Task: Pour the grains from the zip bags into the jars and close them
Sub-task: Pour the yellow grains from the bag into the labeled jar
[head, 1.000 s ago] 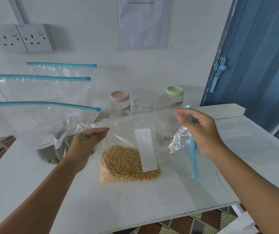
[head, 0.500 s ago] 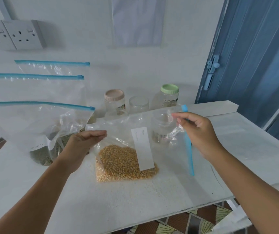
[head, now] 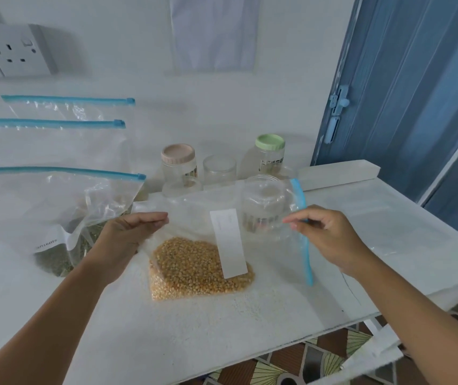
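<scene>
**A:** Where does it stand? The clear zip bag of yellow corn kernels (head: 200, 268) lies on the white bench (head: 139, 329), kernels heaped at its near end, white label strip facing up.

**B:** And both hands are on it. The left hand (head: 128, 240) pinches the bag's left edge between thumb and fingers. The right hand (head: 330, 240) pinches the plastic at the blue zip strip (head: 302, 240), which runs down the bag's right side. The hands are well apart, the film stretched between them.

**A:** So the mouth faces sideways. I can't tell whether that zip is sealed or already parted.

**B:** That's my worry. If it is open and the left hand lifts first, the kernels could slide toward the strip and spill over the bench before any jar is under it.

**A:** The open clear plastic jar (head: 264, 207) stands just behind the bag, seen through the film. Dragging the bag up could knock it, since it looks light and empty.

**B:** Also the lidded ones, the pink-lidded jar (head: 178, 162) and green-lidded jar (head: 270, 154), stand close behind it.

**A:** And thin film slips. A pinch that loose might let the weight of the grain pull the edge free.
</scene>
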Available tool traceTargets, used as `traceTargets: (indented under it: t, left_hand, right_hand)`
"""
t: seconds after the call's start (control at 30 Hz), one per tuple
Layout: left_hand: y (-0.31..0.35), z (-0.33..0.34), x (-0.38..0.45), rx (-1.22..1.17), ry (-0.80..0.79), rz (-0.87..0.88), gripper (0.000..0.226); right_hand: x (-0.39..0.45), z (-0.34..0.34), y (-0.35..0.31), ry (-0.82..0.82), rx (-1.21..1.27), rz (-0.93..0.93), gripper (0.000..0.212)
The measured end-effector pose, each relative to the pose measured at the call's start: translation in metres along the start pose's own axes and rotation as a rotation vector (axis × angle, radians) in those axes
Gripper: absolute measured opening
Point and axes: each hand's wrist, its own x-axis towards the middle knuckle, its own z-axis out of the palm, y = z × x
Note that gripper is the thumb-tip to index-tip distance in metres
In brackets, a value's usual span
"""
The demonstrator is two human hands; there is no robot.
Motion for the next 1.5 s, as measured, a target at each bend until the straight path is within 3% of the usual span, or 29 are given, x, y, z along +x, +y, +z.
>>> traceTargets:
  t: [0.23, 0.4, 0.7, 0.9, 1.17, 1.33, 1.5]
  left_hand:
    - [-0.002, -0.009, 0.000, -0.057, -0.050, -0.021, 0.031]
    - [-0.003, -0.026, -0.008, 0.052, -0.226, -0.038, 0.046]
    - [0.002, -0.008, -0.010, 0.042, -0.025, -0.024, 0.024]
    - [0.005, 0.003, -0.011, 0.176, -0.142, 0.050, 0.043]
    - [0.000, -0.007, -0.013, 0.154, -0.043, 0.046, 0.023]
    - [0.005, -0.014, -0.016, 0.268, -0.274, -0.018, 0.033]
    - [0.008, -0.010, -0.018, 0.433, -0.176, 0.000, 0.026]
  right_hand:
    - [0.011, 0.015, -0.014, 0.052, 0.031, -0.029, 0.038]
    - [0.003, 0.016, -0.013, 0.025, 0.107, 0.009, 0.018]
    - [0.010, 0.021, -0.024, 0.038, 0.157, 0.017, 0.026]
    - [0.008, 0.029, -0.029, -0.056, 0.139, 0.019, 0.022]
    - [0.006, 0.027, -0.023, 0.040, 0.207, 0.025, 0.021]
    - [0.009, 0.027, -0.021, 0.055, 0.216, 0.019, 0.022]
    - [0.012, 0.031, -0.022, 0.072, 0.217, 0.014, 0.023]
